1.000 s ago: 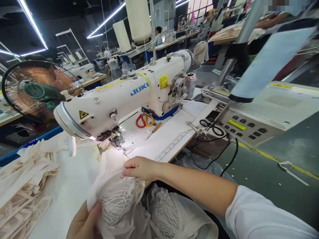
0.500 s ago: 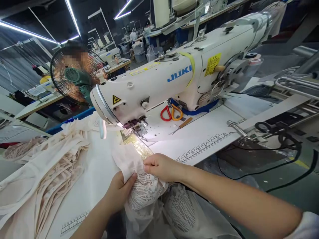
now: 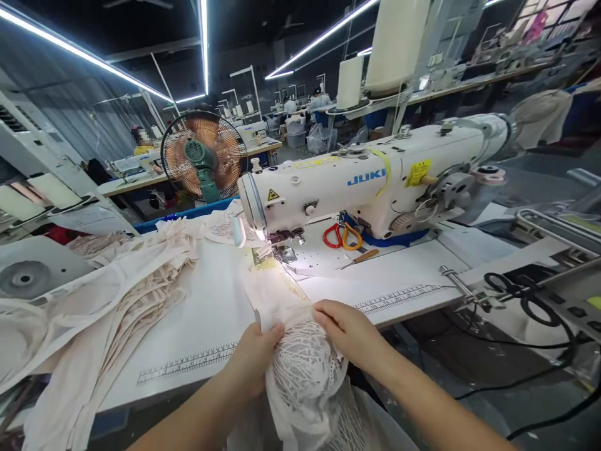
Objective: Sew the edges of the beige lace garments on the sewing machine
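Observation:
Both my hands grip a cream lace garment piece [image 3: 300, 369] at the front edge of the white sewing table [image 3: 206, 326]. My left hand [image 3: 256, 357] pinches its left side, and my right hand [image 3: 350, 332] holds its right side. The fabric runs up from my hands toward the needle area [image 3: 284, 250] of the white JUKI sewing machine [image 3: 370, 181], lit by the machine's lamp. More of the lace hangs below the table edge.
A heap of cream fabric pieces [image 3: 117, 294] lies on the table's left. Red and orange scissors [image 3: 340, 236] and a wooden-handled tool [image 3: 361, 257] sit by the machine base. A fan [image 3: 204, 156] stands behind. Black cables [image 3: 526, 294] lie at the right. Other workers sit far back.
The view has swung left and pulled back. My left hand has moved up onto the lace next to my right hand, and both have shifted slightly toward the table's front edge.

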